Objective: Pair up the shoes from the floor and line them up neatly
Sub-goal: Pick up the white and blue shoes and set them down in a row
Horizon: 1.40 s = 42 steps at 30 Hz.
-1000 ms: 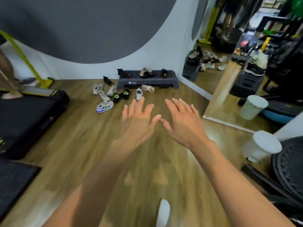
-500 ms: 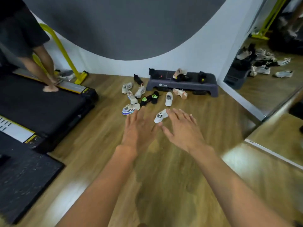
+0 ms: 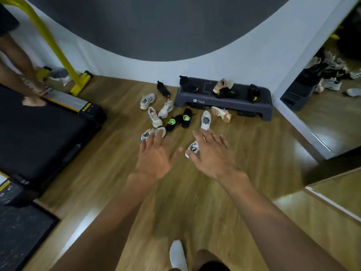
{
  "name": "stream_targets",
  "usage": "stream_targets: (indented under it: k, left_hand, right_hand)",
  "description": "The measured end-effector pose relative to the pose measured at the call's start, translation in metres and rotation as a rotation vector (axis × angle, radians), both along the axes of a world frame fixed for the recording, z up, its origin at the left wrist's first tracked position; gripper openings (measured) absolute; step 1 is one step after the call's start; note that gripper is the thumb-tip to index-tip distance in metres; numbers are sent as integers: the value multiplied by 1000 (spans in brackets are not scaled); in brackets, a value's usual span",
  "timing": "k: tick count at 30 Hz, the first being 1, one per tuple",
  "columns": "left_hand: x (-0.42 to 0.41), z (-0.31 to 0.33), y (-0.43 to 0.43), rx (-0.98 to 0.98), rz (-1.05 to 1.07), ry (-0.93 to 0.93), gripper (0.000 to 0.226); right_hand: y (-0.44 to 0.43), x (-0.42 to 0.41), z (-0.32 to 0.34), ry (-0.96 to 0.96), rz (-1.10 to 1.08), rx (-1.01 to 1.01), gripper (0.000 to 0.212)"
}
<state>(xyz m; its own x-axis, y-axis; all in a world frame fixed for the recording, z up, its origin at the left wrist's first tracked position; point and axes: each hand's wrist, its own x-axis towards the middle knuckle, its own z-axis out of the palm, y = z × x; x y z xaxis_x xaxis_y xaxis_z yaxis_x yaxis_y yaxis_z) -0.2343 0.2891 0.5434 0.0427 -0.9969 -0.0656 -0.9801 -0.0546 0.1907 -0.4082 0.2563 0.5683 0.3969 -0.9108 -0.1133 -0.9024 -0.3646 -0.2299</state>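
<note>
Several loose shoes lie scattered on the wooden floor ahead: a white sneaker [image 3: 205,120], two black shoes with green tags [image 3: 178,120], beige sneakers [image 3: 155,111] and a peach shoe [image 3: 221,114]. More shoes sit on a grey step platform [image 3: 224,101] by the wall. My left hand [image 3: 156,155] and my right hand [image 3: 212,154] are stretched forward above the floor, fingers spread, holding nothing. A white sneaker [image 3: 193,148] is partly hidden behind my right thumb. Another sneaker [image 3: 148,133] shows just past my left fingertips.
A black treadmill [image 3: 39,133] with a yellow rail [image 3: 50,44] fills the left side, with another person's bare legs [image 3: 23,79] on it. A mirror [image 3: 332,94] stands at the right. My white-socked foot [image 3: 177,255] is at the bottom.
The view has come closer to the shoe pile and tilted down. Both hands remain outstretched and empty, now overlapping the nearest sneakers. My foot has come into view.
</note>
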Motion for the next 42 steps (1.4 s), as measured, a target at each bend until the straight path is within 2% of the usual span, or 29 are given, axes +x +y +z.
stream_targets:
  k: [6, 8, 12, 17, 22, 25, 30, 34, 40, 42]
  left_hand:
    - [60, -16, -118, 13, 16, 4, 86]
    - [79, -22, -160, 38, 45, -14, 81]
    - [124, -35, -239, 80, 100, -15, 57]
    - [187, -52, -330, 160, 100, -57, 57]
    - [242, -94, -410, 205, 37, -55, 57]
    - [278, -136, -455, 259, -43, -54, 58]
    - [323, -225, -519, 455, -221, 22, 57]
    - [341, -311, -559, 495, -288, -11, 54]
    - [355, -456, -595, 582, -272, 50, 55]
    - [361, -515, -596, 611, -280, 50, 56]
  right_hand:
    - [-119, 56, -26, -27, 11, 33, 66]
    - [-164, 75, -40, -32, 25, 36, 66]
    - [-247, 112, -60, -50, 21, 116, 66]
    - [-336, 168, -84, -48, 43, 168, 64]
    - [-406, 229, -120, -64, -40, 242, 66]
    - [-438, 272, -157, -95, -149, 299, 65]
    - [-473, 316, -235, -57, -391, 440, 67]
    - [-495, 344, -302, -101, -563, 551, 69]
    - [-519, 397, -456, -396, -905, 703, 68]
    - [-527, 407, -521, -442, -959, 736, 66]
